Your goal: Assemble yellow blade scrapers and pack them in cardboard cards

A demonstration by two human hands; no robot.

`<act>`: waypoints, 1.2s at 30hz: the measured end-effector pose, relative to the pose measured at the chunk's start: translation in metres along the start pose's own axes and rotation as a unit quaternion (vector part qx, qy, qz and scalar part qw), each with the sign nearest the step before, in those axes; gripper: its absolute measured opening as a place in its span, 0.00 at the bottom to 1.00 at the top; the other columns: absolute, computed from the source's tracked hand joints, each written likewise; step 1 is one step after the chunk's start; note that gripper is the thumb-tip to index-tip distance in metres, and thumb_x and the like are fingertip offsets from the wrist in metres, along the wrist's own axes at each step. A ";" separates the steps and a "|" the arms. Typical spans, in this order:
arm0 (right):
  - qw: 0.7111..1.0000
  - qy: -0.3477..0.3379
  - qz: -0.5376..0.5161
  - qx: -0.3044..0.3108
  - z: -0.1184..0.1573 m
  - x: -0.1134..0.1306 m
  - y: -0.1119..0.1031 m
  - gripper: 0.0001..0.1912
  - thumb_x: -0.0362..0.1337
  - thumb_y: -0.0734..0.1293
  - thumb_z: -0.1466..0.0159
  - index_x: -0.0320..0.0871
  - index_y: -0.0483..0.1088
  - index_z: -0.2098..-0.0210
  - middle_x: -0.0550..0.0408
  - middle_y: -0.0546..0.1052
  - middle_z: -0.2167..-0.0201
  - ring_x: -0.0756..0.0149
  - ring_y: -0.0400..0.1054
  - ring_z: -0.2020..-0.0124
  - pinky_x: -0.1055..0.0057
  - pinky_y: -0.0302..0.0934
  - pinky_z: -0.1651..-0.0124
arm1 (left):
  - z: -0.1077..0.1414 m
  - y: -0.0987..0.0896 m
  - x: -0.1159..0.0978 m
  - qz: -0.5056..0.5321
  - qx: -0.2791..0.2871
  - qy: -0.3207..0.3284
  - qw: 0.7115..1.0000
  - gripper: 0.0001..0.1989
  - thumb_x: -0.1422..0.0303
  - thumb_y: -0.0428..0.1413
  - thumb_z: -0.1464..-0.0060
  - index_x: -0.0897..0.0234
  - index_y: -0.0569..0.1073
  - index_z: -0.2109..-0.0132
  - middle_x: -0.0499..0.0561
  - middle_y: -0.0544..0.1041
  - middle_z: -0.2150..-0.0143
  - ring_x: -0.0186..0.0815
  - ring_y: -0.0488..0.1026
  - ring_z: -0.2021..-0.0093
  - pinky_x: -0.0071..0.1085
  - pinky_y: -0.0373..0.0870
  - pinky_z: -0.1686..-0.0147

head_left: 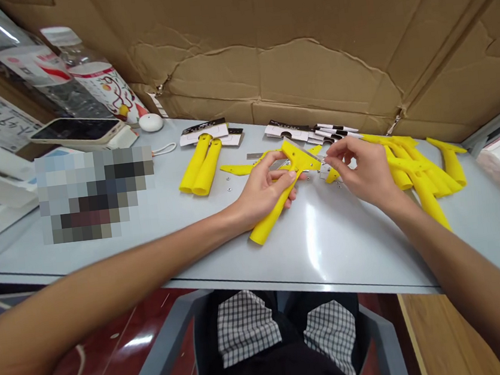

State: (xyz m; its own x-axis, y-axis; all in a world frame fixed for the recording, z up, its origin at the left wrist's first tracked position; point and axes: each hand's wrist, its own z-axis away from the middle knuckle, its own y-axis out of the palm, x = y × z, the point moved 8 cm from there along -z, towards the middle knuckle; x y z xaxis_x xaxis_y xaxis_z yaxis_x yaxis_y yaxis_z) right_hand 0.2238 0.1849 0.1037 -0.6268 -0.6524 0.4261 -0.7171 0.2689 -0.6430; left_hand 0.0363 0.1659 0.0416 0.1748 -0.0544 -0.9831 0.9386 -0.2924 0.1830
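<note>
My left hand (265, 190) is wrapped round a yellow plastic scraper (275, 216), its tube handle slanting down toward me. A thin metal blade (312, 155) shows along the scraper's wide head. Close to the head's right end, my right hand (360, 169) is closed in a pinch; anything between the fingertips is too small to make out. Under and around the hands lie a loose yellow head piece (235, 170), a flat metal strip (254, 156) and several tiny screws or nuts (339, 186).
Two yellow tube handles (200, 168) lie left of my hands, near black-and-white cards (211, 133). Several yellow scrapers (430, 182) are piled at the right. A phone (78, 130), a white round case (151, 123) and bottles (100, 78) stand at the left. Cardboard (278, 40) walls the back.
</note>
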 end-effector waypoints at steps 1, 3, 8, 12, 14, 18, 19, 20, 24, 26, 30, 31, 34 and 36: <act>1.000 -0.008 -0.016 -0.001 0.001 0.006 0.000 0.02 0.33 0.71 0.34 0.47 0.75 0.63 0.54 0.82 0.67 0.62 0.74 0.68 0.63 0.66 0.64 | 0.000 0.001 0.000 -0.002 0.007 -0.001 1.000 0.14 0.71 0.58 0.32 0.61 0.64 0.44 0.55 0.83 0.58 0.27 0.73 0.77 0.27 0.71 0.78; 0.999 -0.028 -0.036 0.007 0.003 0.016 0.002 0.04 0.32 0.71 0.33 0.47 0.75 0.63 0.55 0.82 0.68 0.63 0.73 0.68 0.64 0.66 0.64 | 0.001 0.003 0.001 -0.006 0.021 0.003 1.000 0.15 0.69 0.59 0.32 0.61 0.63 0.44 0.54 0.83 0.59 0.27 0.72 0.78 0.27 0.71 0.78; 0.997 -0.062 -0.041 0.012 0.009 0.032 0.008 0.06 0.30 0.71 0.32 0.48 0.74 0.63 0.57 0.82 0.68 0.64 0.73 0.68 0.65 0.65 0.65 | 0.003 0.008 0.004 -0.035 0.052 0.014 0.998 0.19 0.65 0.62 0.33 0.61 0.63 0.43 0.47 0.77 0.68 0.29 0.72 0.79 0.27 0.71 0.80; 0.994 -0.099 -0.049 0.002 0.012 0.043 0.008 0.08 0.28 0.70 0.31 0.47 0.73 0.64 0.58 0.81 0.69 0.65 0.72 0.68 0.65 0.64 0.65 | 0.008 0.017 0.005 -0.063 0.079 0.026 0.995 0.19 0.63 0.63 0.34 0.60 0.65 0.44 0.45 0.74 0.69 0.31 0.73 0.78 0.27 0.72 0.81; 0.993 -0.107 -0.053 -0.003 0.012 0.045 0.007 0.08 0.27 0.69 0.31 0.48 0.73 0.63 0.58 0.81 0.69 0.64 0.73 0.68 0.65 0.65 0.64 | 0.010 0.020 0.005 -0.071 0.087 0.033 0.993 0.18 0.63 0.62 0.34 0.60 0.65 0.43 0.46 0.75 0.68 0.31 0.73 0.78 0.27 0.73 0.81; 0.992 -0.114 -0.052 0.000 0.012 0.046 0.006 0.09 0.26 0.68 0.31 0.48 0.72 0.63 0.57 0.81 0.68 0.64 0.74 0.66 0.64 0.66 0.63 | 0.013 0.021 0.004 -0.084 0.084 0.038 0.992 0.18 0.63 0.61 0.33 0.60 0.64 0.43 0.46 0.75 0.67 0.31 0.72 0.78 0.27 0.74 0.82; 0.992 -0.115 -0.052 0.002 0.012 0.046 0.006 0.10 0.25 0.68 0.30 0.48 0.72 0.62 0.58 0.81 0.68 0.64 0.74 0.66 0.64 0.66 0.63 | 0.013 0.021 0.004 -0.087 0.083 0.039 0.992 0.18 0.64 0.61 0.33 0.60 0.64 0.42 0.46 0.74 0.67 0.30 0.72 0.78 0.27 0.74 0.82; 0.992 -0.115 -0.052 0.005 0.012 0.046 0.006 0.10 0.25 0.68 0.30 0.48 0.72 0.62 0.58 0.81 0.67 0.64 0.74 0.66 0.65 0.66 0.63 | 0.014 0.021 0.003 -0.090 0.082 0.041 0.992 0.18 0.64 0.61 0.33 0.61 0.64 0.42 0.45 0.74 0.67 0.30 0.72 0.78 0.26 0.74 0.82; 0.991 -0.128 -0.041 0.013 0.012 0.050 0.003 0.10 0.24 0.69 0.31 0.47 0.71 0.61 0.58 0.80 0.67 0.65 0.73 0.65 0.66 0.66 0.62 | 0.015 0.022 0.002 -0.112 0.084 0.053 0.989 0.18 0.65 0.60 0.33 0.62 0.65 0.41 0.46 0.74 0.67 0.30 0.72 0.77 0.26 0.74 0.82; 0.990 -0.138 -0.034 0.022 0.012 0.053 0.001 0.10 0.25 0.69 0.30 0.48 0.70 0.60 0.59 0.79 0.67 0.65 0.73 0.65 0.66 0.65 0.62 | 0.015 0.022 0.001 -0.123 0.088 0.059 0.987 0.19 0.65 0.60 0.33 0.62 0.66 0.39 0.47 0.75 0.65 0.30 0.73 0.77 0.26 0.74 0.82; 0.987 -0.152 0.003 0.053 0.012 0.059 0.000 0.09 0.26 0.67 0.29 0.48 0.70 0.58 0.56 0.81 0.65 0.62 0.74 0.63 0.64 0.66 0.62 | 0.017 0.024 -0.001 -0.129 0.094 0.062 0.985 0.20 0.63 0.60 0.33 0.62 0.69 0.38 0.49 0.78 0.64 0.30 0.74 0.77 0.25 0.73 0.81; 0.987 -0.151 0.015 0.058 0.012 0.060 0.000 0.09 0.27 0.66 0.28 0.49 0.70 0.58 0.55 0.81 0.64 0.61 0.74 0.63 0.63 0.66 0.61 | 0.018 0.024 -0.002 -0.127 0.093 0.061 0.986 0.19 0.63 0.61 0.33 0.62 0.70 0.39 0.49 0.78 0.64 0.30 0.74 0.77 0.25 0.72 0.81; 0.988 -0.140 0.033 0.061 0.012 0.060 -0.001 0.09 0.28 0.64 0.27 0.50 0.71 0.58 0.54 0.82 0.63 0.59 0.74 0.62 0.60 0.66 0.60 | 0.019 0.024 -0.004 -0.118 0.084 0.056 0.988 0.20 0.64 0.62 0.35 0.62 0.71 0.39 0.50 0.78 0.65 0.32 0.74 0.77 0.26 0.73 0.81; 0.989 -0.135 0.034 0.056 0.012 0.061 -0.002 0.09 0.29 0.64 0.27 0.50 0.71 0.59 0.54 0.82 0.64 0.59 0.73 0.62 0.59 0.66 0.60 | 0.019 0.024 -0.004 -0.111 0.084 0.051 0.989 0.20 0.63 0.63 0.35 0.62 0.71 0.40 0.49 0.78 0.65 0.32 0.74 0.77 0.26 0.73 0.81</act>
State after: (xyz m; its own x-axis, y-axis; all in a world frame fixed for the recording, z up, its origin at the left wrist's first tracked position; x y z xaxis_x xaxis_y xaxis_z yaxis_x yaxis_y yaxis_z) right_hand 0.1908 0.1362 0.1232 -0.5567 -0.8054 0.2036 -0.6283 0.2479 -0.7375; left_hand 0.0530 0.1412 0.0499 0.0071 0.1222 -0.9925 0.8963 -0.4409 -0.0479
